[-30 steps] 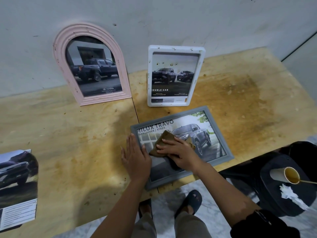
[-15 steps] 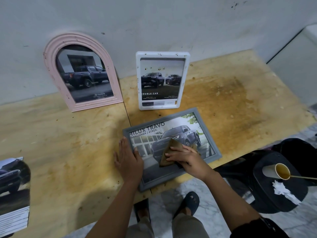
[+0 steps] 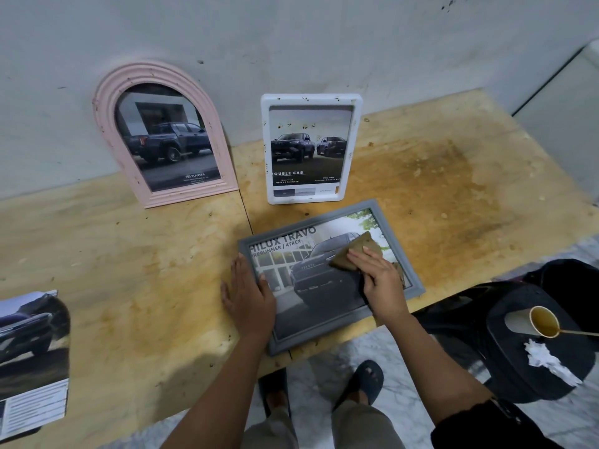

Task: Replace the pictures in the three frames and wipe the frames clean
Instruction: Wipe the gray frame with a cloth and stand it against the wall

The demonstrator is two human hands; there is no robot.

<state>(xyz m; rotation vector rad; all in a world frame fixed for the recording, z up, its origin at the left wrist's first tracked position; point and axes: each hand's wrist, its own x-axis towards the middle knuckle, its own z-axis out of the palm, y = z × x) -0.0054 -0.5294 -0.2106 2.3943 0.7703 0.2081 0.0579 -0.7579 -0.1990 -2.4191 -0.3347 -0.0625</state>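
While pressing a folded brown cloth (image 3: 355,251) flat on the glass of the grey frame (image 3: 308,223) with the right hand (image 3: 379,280), steadies that same frame with the left hand (image 3: 248,296). Right hand: fingers nearly straight and laid on top of the cloth, not curled round it, over the upper right part of the truck picture. Left hand: spread flat, palm down across the left border of the frame, thumb reaching onto the glass, other fingers on the plywood table (image 3: 129,270) just beside it, gripping nothing.

Has the grey frame lying face up on the table, close to the front edge and turned a little askew. Further back, against the wall (image 3: 291,43): pink arched frame (image 3: 191,194) leaning on the left, white frame (image 3: 311,99) standing upright just behind the grey one, each with a truck picture inside. Small dark specks on the white frame and its glass, perhaps dirt, too small to tell.

At the far left of the table, a loose truck print (image 3: 32,351), lying flat and partly out of view. To the right, off the table, a black stool (image 3: 534,380) bearing a paper cup (image 3: 531,322) with something yellowish inside, a thin stick (image 3: 577,332) at its rim, and a crumpled white paper (image 3: 547,361) near it.
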